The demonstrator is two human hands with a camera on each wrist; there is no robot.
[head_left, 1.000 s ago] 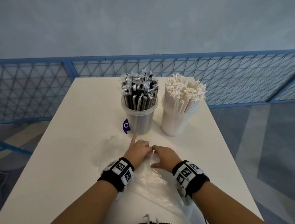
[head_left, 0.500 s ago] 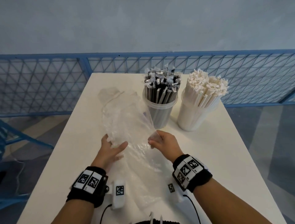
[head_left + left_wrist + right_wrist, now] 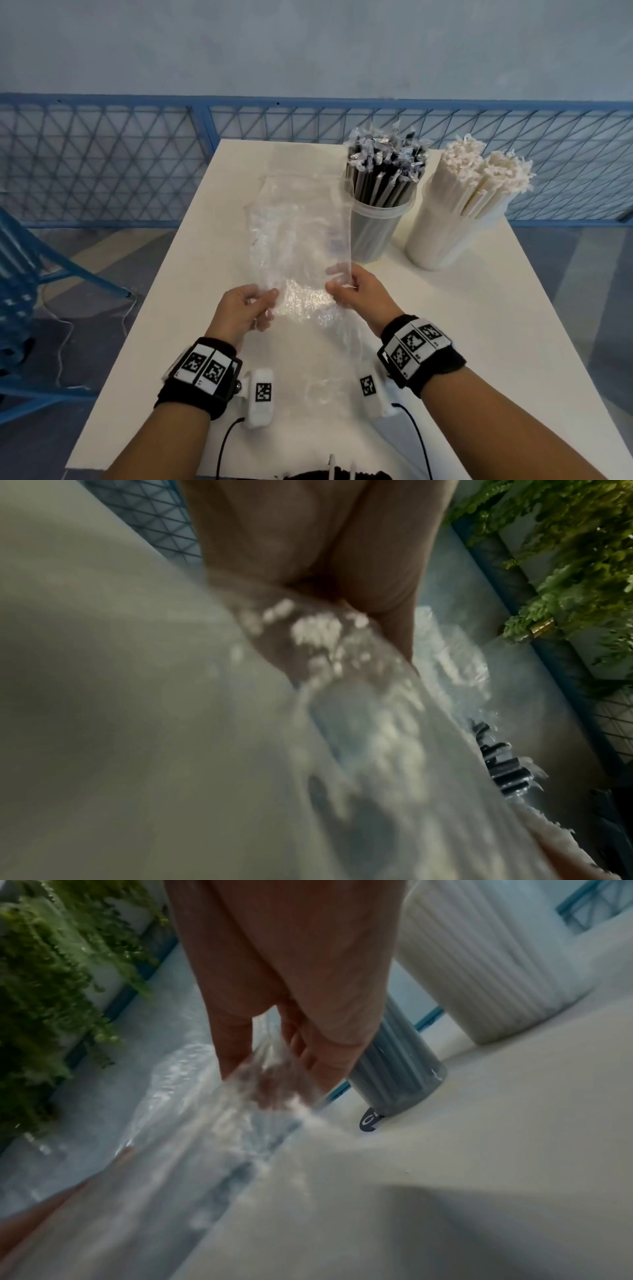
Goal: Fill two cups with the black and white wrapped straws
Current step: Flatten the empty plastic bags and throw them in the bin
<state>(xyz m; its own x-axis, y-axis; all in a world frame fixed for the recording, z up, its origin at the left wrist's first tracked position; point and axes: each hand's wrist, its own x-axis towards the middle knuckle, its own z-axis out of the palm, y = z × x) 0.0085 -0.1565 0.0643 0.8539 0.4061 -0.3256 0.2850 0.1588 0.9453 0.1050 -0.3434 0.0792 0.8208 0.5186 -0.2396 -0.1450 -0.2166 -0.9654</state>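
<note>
Two clear cups stand at the back right of the white table (image 3: 462,342). The left cup (image 3: 375,236) is packed with black wrapped straws (image 3: 387,164); the right cup (image 3: 442,236) is packed with white wrapped straws (image 3: 479,178). Both hands hold an empty clear plastic bag (image 3: 298,240) up in front of the cups. My left hand (image 3: 248,308) pinches its left side and my right hand (image 3: 352,291) pinches its right side. In the right wrist view the fingers (image 3: 308,1053) grip the bag (image 3: 192,1123) beside the cup of black straws (image 3: 400,1077).
A blue mesh fence (image 3: 102,161) runs behind and left of the table. A small dark sticker (image 3: 369,1119) lies on the table at the base of the black-straw cup. Green plants (image 3: 565,561) hang past the fence.
The hands lifted the plastic bag off the table, moved apart and spread it upright. The head view shifted left, so the cups now sit further right.
</note>
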